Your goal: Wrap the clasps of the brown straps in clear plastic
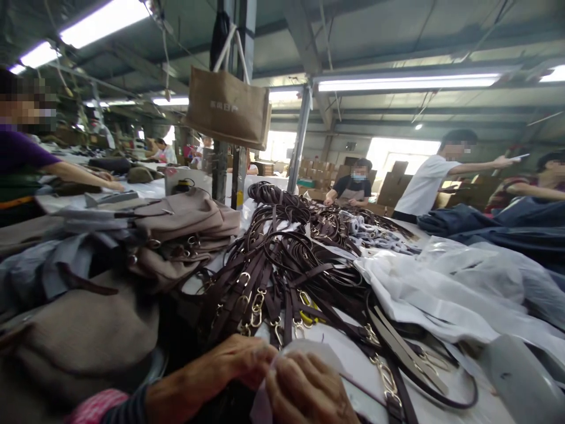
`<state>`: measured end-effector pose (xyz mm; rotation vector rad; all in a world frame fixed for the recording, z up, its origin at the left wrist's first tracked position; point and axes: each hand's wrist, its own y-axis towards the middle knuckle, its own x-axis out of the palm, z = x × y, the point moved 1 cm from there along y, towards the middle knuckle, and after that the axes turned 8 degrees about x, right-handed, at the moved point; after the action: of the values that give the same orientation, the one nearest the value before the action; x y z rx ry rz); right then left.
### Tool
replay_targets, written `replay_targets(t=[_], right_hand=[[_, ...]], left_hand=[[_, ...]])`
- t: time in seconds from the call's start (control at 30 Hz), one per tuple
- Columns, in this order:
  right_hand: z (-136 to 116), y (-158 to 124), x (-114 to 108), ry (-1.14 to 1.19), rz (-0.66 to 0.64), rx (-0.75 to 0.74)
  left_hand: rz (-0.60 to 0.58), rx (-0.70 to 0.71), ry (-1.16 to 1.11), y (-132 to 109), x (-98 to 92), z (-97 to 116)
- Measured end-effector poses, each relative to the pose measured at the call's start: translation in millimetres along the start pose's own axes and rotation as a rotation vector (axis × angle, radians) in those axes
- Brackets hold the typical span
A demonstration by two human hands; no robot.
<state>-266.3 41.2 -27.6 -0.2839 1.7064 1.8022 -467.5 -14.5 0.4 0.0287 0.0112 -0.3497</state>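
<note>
At the bottom centre my left hand [241,360] and my right hand [308,386] meet, fingers pinched together. Between them is a piece of thin whitish wrapping [261,403], its lower part hanging below the fingers. What lies inside it, if anything, is hidden. Just beyond my hands is a heap of dark brown straps [282,259] with gold-coloured clasps [257,309]. A yellow-handled tool [312,312] lies partly under the straps. A pink patterned cuff [99,405] shows on my left forearm.
Taupe bags [180,227] are piled at left, one large bag [88,335] nearest me. White plastic sheeting [432,288] and dark blue fabric [498,227] lie at right. A brown tote [227,106] hangs from a post. Several co-workers stand around, one person [353,185] across the table.
</note>
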Motion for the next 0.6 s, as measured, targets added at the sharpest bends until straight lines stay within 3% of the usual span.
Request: replay_targets(t=[0.07, 0.13, 0.3, 0.37, 0.5, 0.53, 0.6], right_hand=[[-2.3, -1.0, 12.8, -0.044, 0.077, -0.022], [-0.8, -7.1, 22.5, -0.034, 0.084, 0.031], [1.9, -23.1, 24.3, 0.134, -0.05, 0.229], [3.5, -28.2, 21.2, 0.316, 0.014, 0.474], [11.9, -37.6, 26.0, 0.742, 0.219, 1.21], [13.4, -37.2, 29.8, 0.847, 0.187, 1.286], [14.9, -32.1, 37.0, 0.971, 0.061, 1.275]], left_hand=[[-0.035, 0.044, -0.172, 31.7, 14.7, -8.4], [0.014, 0.062, -0.255, 52.2, 22.9, -22.2], [0.214, 0.087, -0.317, 63.5, 19.3, -51.2], [0.293, 0.102, -0.282, 60.0, 14.0, -53.8], [0.328, 0.097, -0.155, 46.0, 8.5, -54.7], [0.297, 0.096, -0.133, 41.7, 8.9, -56.2], [0.238, 0.1, -0.11, 33.2, 10.9, -61.5]])
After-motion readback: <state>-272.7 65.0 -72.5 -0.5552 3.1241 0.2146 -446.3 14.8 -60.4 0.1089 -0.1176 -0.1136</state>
